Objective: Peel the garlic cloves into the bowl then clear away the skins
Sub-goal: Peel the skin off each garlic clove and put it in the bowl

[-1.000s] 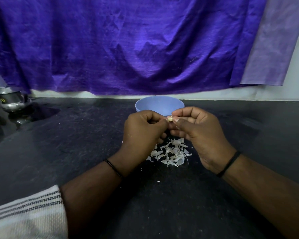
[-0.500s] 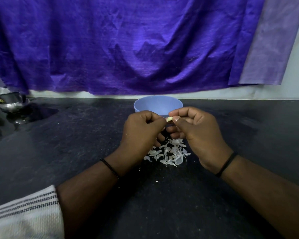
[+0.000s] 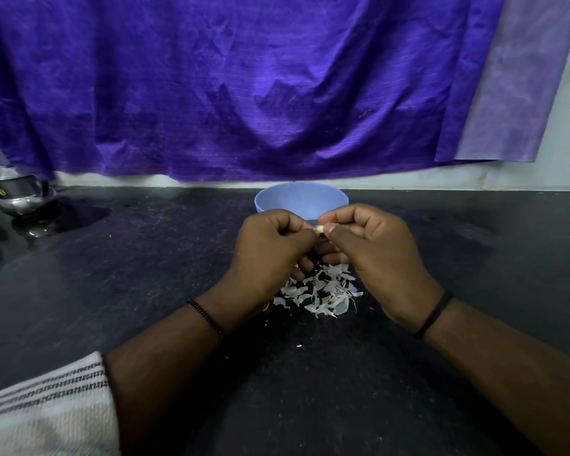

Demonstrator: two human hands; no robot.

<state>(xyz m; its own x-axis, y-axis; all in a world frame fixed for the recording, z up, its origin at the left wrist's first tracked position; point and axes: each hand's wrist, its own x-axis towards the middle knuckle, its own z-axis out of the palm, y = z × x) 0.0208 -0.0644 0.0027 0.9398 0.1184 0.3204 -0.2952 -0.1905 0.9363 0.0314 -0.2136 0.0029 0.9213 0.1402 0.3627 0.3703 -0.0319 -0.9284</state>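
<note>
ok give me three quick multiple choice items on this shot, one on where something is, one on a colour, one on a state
1. Where does the pile of skins lie?
A. in the bowl
B. on the counter below the hands
C. on the striped cloth

2. What colour is the bowl?
A. light blue
B. red
C. green

3. What are the left hand and right hand doing?
A. lying flat
B. gripping the bowl
C. pinching a garlic clove

Key: 1 B, skins sit on the dark counter; 2 A, pale blue rim; 3 C, fingertips meet on the clove.

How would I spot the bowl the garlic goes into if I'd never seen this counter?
Find the purple cloth hanging over the dark counter. Just below its hem, beyond both hands, stands the bowl. It is pale blue, round and smooth, unlike the white skins nearer you or the metal pot far left.
</note>
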